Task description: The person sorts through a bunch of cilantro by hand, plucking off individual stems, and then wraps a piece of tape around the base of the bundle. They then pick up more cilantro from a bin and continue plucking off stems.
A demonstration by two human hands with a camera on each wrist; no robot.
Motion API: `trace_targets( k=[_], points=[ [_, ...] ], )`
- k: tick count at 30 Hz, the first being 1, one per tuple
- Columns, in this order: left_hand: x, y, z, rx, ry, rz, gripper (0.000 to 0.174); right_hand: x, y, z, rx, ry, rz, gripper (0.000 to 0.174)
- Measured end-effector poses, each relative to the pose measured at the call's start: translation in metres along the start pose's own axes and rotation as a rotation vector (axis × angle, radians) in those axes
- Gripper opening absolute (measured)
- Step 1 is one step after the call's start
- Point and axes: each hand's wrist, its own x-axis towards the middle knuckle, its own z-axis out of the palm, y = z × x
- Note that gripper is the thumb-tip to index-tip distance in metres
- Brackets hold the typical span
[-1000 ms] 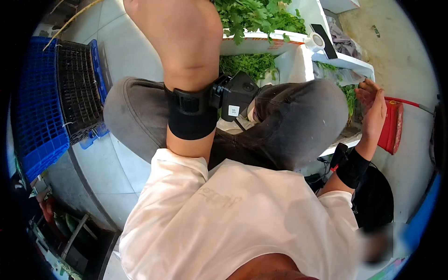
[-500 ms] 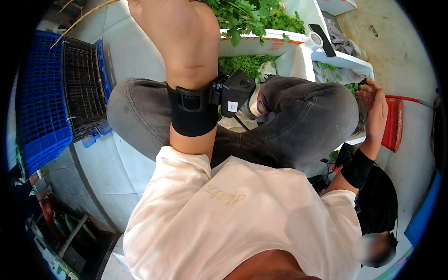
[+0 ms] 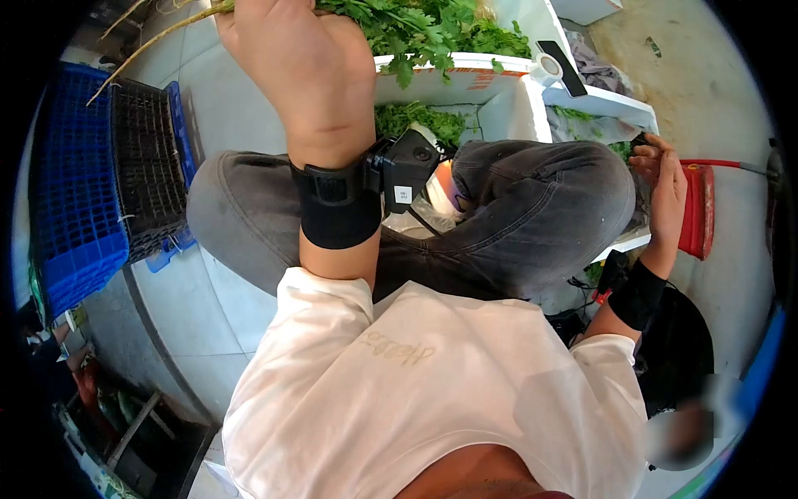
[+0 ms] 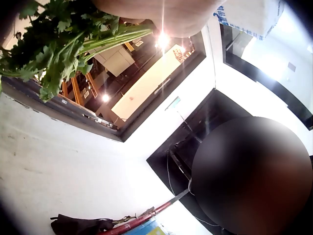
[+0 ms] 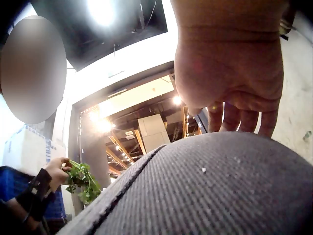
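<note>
My left hand is raised at the top of the head view and grips a bunch of coriander by its stems. Long pale roots stick out to the hand's left; the leaves hang on the other side. In the left wrist view only the edge of the palm shows, and the fingers round the stems are mostly hidden. The right hand lies by my bent right knee with nothing in it. The right wrist view shows its fingers hanging loosely behind the knee.
White foam boxes in front hold loose greens. A phone and a white tape roll lie on the box rims. Blue and black crates stand left. A red dustpan is at right.
The left hand has come slightly down and leftward in the head view with the coriander, and more of the roots shows. The right hand stays by the knee.
</note>
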Motion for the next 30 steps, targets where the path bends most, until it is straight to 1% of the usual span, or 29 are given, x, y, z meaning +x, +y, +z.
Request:
trace_targets(
  k=[2, 3, 5, 6, 8, 9, 11, 12, 14, 15, 16, 18, 19, 20, 22, 23, 24, 26, 27, 28, 30],
  points=[
    [0.002, 0.008, 0.035, 0.145, 0.481, -0.091, 0.020, -0.002, -0.002, 0.000, -0.012, 0.018, -0.011, 0.048],
    [0.001, 0.007, 0.030, 0.144, 0.483, -0.083, 0.020, -0.001, -0.001, -0.002, -0.011, 0.014, -0.018, 0.048],
    [-0.001, 0.005, 0.018, 0.150, 0.398, -0.039, 0.020, -0.001, 0.003, -0.007, -0.006, 0.014, 0.003, 0.047],
    [-0.004, 0.004, 0.018, 0.152, 0.396, -0.037, 0.020, -0.001, 0.003, -0.008, -0.003, 0.014, 0.002, 0.047],
    [-0.009, 0.004, 0.026, 0.508, 0.388, 0.062, 0.019, -0.003, 0.001, -0.008, -0.024, 0.031, -0.018, 0.047],
    [-0.006, 0.003, 0.019, 0.506, 0.382, 0.062, 0.019, -0.003, 0.002, -0.010, -0.021, 0.038, -0.018, 0.047],
    [0.003, 0.005, 0.004, 0.166, 0.278, -0.016, 0.017, -0.001, 0.004, -0.012, -0.068, 0.004, -0.057, 0.047],
    [0.000, -0.002, 0.005, 0.163, 0.272, -0.023, 0.017, -0.001, 0.005, -0.014, -0.067, 0.012, -0.052, 0.047],
    [-0.007, -0.004, 0.024, 0.153, 0.361, 0.058, 0.016, -0.001, 0.004, -0.010, -0.015, 0.013, -0.040, 0.046],
    [-0.001, 0.001, 0.002, 0.133, 0.234, -0.020, 0.015, -0.002, 0.002, -0.008, -0.017, 0.011, -0.034, 0.045],
    [0.003, 0.002, -0.007, 0.127, 0.225, -0.035, 0.015, -0.005, 0.002, -0.008, -0.018, 0.026, -0.023, 0.045],
    [0.008, 0.002, -0.017, -0.121, 0.028, -0.221, 0.011, -0.007, 0.006, -0.009, -0.031, -0.025, -0.027, 0.045],
    [0.011, 0.006, -0.015, -0.117, 0.007, -0.234, 0.007, -0.005, 0.008, -0.010, -0.012, -0.029, 0.004, 0.044],
    [0.010, 0.009, -0.013, -0.114, 0.009, -0.245, 0.007, -0.006, 0.010, -0.011, -0.012, -0.028, 0.015, 0.044],
    [0.009, 0.016, -0.014, -0.102, -0.021, -0.208, 0.009, -0.008, 0.007, -0.008, -0.023, -0.017, -0.024, 0.044],
    [0.011, 0.020, -0.022, -0.134, -0.076, -0.226, 0.011, -0.011, 0.004, -0.005, -0.025, 0.007, -0.018, 0.044],
    [0.016, 0.021, -0.024, -0.140, -0.086, -0.232, 0.011, -0.012, 0.002, -0.005, -0.022, 0.021, -0.016, 0.044],
    [0.016, 0.031, -0.012, -0.116, -0.081, -0.286, 0.010, -0.021, 0.001, -0.007, -0.015, -0.011, -0.046, 0.044],
    [0.009, 0.030, -0.002, -0.044, -0.020, -0.228, 0.011, -0.024, 0.003, -0.009, 0.005, -0.009, -0.029, 0.042],
    [0.009, 0.030, 0.002, -0.050, -0.031, -0.223, 0.011, -0.026, 0.005, -0.013, 0.008, 0.001, -0.038, 0.042],
    [0.008, 0.032, 0.008, -0.109, -0.163, -0.322, 0.011, -0.029, 0.007, -0.020, 0.005, 0.006, -0.060, 0.041]
  ],
)
